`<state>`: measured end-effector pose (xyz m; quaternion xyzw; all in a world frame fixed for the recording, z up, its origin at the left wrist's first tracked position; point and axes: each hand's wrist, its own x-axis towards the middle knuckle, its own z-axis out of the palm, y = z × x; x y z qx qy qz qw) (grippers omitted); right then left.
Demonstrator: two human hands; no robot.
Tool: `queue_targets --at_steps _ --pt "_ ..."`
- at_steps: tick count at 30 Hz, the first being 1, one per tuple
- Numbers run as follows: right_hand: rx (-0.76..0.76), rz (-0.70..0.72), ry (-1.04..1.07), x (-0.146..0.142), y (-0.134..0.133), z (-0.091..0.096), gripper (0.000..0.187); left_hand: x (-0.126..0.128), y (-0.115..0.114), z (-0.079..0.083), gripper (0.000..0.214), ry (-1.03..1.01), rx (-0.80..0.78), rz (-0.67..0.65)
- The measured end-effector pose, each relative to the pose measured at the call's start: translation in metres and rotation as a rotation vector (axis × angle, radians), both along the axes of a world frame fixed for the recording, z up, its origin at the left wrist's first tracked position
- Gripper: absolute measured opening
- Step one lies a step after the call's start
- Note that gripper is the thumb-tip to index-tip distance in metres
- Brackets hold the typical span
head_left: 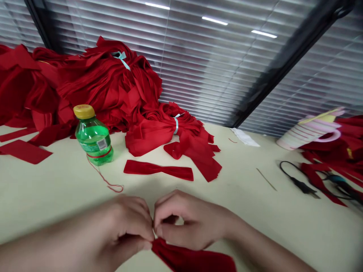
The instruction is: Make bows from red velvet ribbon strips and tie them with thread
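Note:
Close to the front of the table, my left hand (pixel 127 223) is closed in a pinch at the gathered part of a red ribbon strip (pixel 198 258). My right hand (pixel 190 221) meets it there, thumb and forefinger closed on the same ribbon. One length of the ribbon spreads out below my right hand toward the bottom edge; the rest is hidden by my fingers. Just beyond my hands lies a red ribbon bow (pixel 159 170), narrowed at its middle. A green bottle (pixel 95 138) with a yellow cap stands left of it, red thread (pixel 106 181) wound round it and trailing onto the table.
Bundles of red ribbon (pixel 107 83) are heaped at the back left, and a smaller tied bundle (pixel 170 124) sits before the blinds. At right are a tipped striped mug (pixel 312 132), a plug with cable (pixel 303 187), a thin stick (pixel 266 179) and white paper (pixel 244 136).

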<state>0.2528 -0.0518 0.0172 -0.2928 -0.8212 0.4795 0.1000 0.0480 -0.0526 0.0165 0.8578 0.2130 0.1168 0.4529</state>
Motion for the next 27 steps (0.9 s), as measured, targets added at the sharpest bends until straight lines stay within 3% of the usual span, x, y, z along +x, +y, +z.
queue_targets --at_steps 3,5,7,9,12,15,18,21,23,27 --pt "0.754 -0.043 -0.290 -0.010 -0.012 0.009 0.013 0.001 -0.009 -0.010 0.035 0.050 0.521 0.144" --pt "1.119 -0.067 -0.403 -0.019 -0.022 0.010 0.016 0.002 -0.012 -0.015 0.034 0.020 0.726 0.238" --pt "1.318 -0.167 -0.409 -0.028 -0.032 0.006 0.019 0.004 -0.013 -0.017 0.030 -0.010 0.829 0.303" --pt "1.395 -0.307 -0.346 -0.034 -0.037 -0.002 0.020 0.005 -0.012 -0.016 0.028 -0.040 0.867 0.355" --pt "1.455 -0.426 -0.272 -0.037 -0.038 -0.014 0.022 0.006 -0.007 -0.014 0.024 -0.093 0.853 0.442" --pt "1.510 -0.450 -0.237 -0.034 -0.033 -0.021 0.023 0.005 -0.001 -0.012 0.020 -0.144 0.776 0.516" --pt "1.498 -0.441 -0.212 -0.030 -0.027 -0.025 0.021 0.005 0.004 -0.010 0.016 -0.166 0.560 0.588" --pt "1.436 -0.484 -0.136 -0.028 -0.023 -0.028 0.018 0.007 0.006 -0.008 0.012 -0.197 0.208 0.710" --pt "1.270 -0.514 -0.048 -0.026 -0.022 -0.027 0.017 0.007 0.007 -0.006 0.010 -0.254 -0.041 0.760" --pt "0.751 -0.553 0.156 -0.023 -0.018 -0.020 0.018 0.008 0.009 -0.006 0.014 -0.362 -0.504 0.745"
